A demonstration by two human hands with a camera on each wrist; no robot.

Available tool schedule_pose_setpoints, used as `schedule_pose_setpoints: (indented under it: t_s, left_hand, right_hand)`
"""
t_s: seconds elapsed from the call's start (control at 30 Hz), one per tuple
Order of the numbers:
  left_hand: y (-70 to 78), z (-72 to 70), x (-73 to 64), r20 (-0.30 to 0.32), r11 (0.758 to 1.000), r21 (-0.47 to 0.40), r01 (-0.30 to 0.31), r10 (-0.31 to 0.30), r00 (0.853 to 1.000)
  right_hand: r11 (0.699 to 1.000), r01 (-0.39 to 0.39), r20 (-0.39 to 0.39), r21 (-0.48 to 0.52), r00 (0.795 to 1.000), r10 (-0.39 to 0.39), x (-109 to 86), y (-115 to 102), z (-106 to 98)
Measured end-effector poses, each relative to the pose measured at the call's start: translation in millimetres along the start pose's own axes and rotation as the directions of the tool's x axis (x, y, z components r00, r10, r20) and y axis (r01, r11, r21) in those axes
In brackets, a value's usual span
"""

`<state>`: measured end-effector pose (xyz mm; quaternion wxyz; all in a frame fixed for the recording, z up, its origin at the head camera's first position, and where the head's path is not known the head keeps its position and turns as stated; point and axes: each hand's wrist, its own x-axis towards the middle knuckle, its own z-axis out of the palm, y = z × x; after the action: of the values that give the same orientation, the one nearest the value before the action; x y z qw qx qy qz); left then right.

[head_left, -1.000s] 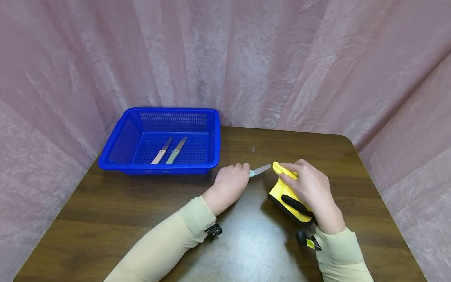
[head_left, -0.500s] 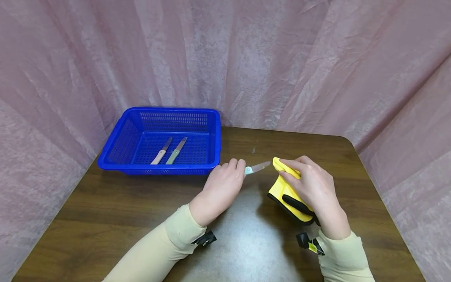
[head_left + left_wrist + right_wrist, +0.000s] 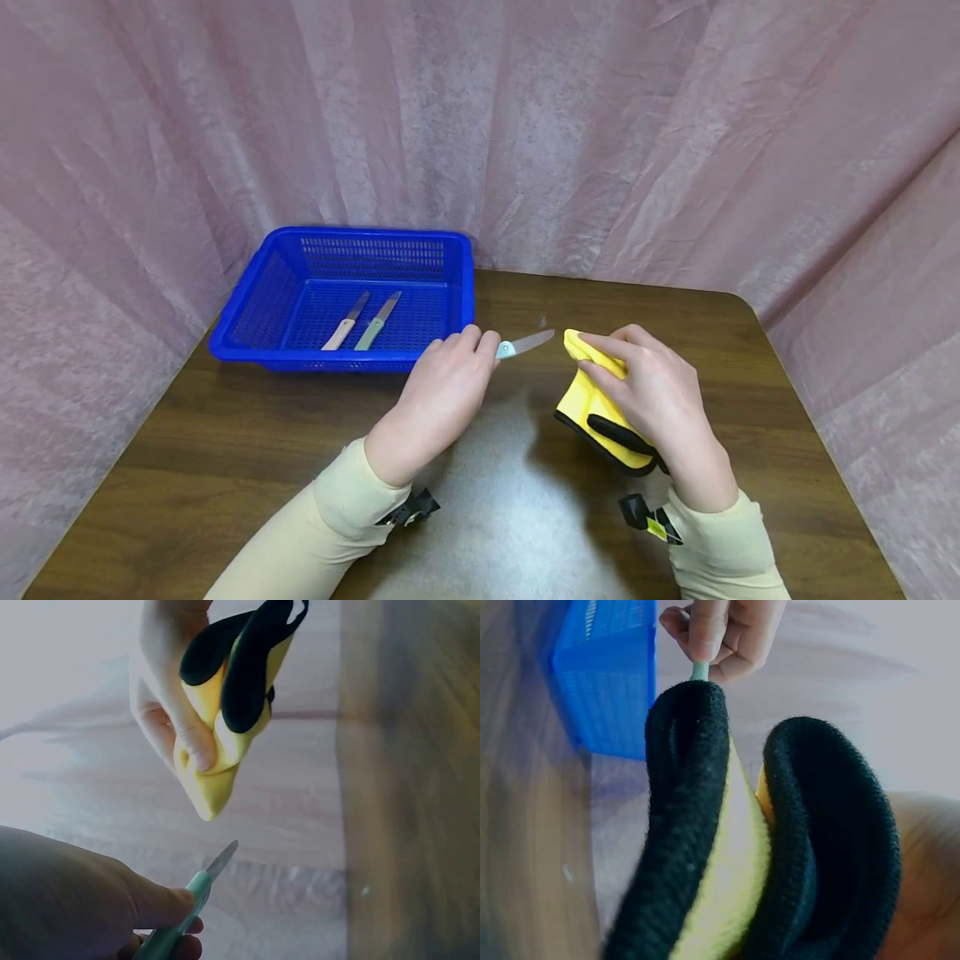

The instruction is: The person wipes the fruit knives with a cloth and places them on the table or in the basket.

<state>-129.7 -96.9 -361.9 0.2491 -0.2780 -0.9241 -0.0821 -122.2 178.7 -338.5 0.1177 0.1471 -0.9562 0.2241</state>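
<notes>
My left hand (image 3: 450,379) grips a small knife by its mint-green handle (image 3: 174,924), thumb laid along it. The bare blade (image 3: 534,341) points right, its tip a short gap from the cloth. In my right hand (image 3: 654,392) is a folded yellow cloth (image 3: 592,404) with black edging, pinched between thumb and fingers near its top corner. The cloth's lower part hangs loose above the table. Seen from the right wrist, the black-edged folds (image 3: 697,817) fill the middle and hide the blade.
A blue plastic basket (image 3: 360,360) stands at the back left, close behind my left hand. Inside it lie a knife with a pale pink handle (image 3: 340,335) and one with a light green handle (image 3: 371,335). Pink curtain (image 3: 525,142) hangs behind the brown table (image 3: 757,400).
My left hand has moved left and up with the knife, nearer the basket. My right hand, still holding the cloth, has shifted slightly left and up. The blade now shows a wider gap from the cloth.
</notes>
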Motion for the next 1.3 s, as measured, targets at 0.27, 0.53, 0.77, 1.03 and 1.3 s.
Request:
schedule_pose_setpoints:
  t_s: [0.27, 0.53, 0.77, 1.03, 1.3]
  left_hand:
    - [-9.9, -16.2, 1.4, -0.024, 1.000, -0.020, 0.015, -0.016, 1.000]
    - [-14.9, -21.3, 1.4, -0.015, 0.999, -0.028, 0.027, -0.027, 1.000]
    - [-16.3, -28.9, 1.1, 0.022, 0.999, -0.030, 0.038, -0.038, 0.999]
    - [-17.2, -30.4, 1.2, 0.007, 0.999, -0.025, 0.035, -0.035, 0.999]
    - [-15.2, -33.5, -0.4, 0.005, 0.998, -0.052, 0.029, -0.029, 1.000]
  right_hand:
    - [0.999, 0.042, -0.032, 0.028, 0.999, -0.042, 8.0, -14, 1]
    - [0.994, 0.083, -0.061, 0.070, 0.995, -0.079, 16.5, -25, 5]
    - [0.991, 0.103, -0.081, 0.088, 0.992, -0.096, 23.5, -37, 8]
    - [0.982, 0.177, -0.114, 0.063, 0.979, -0.169, 24.8, -52, 12]
    - [0.974, 0.222, -0.113, 0.036, 0.970, -0.216, 25.3, -61, 15]
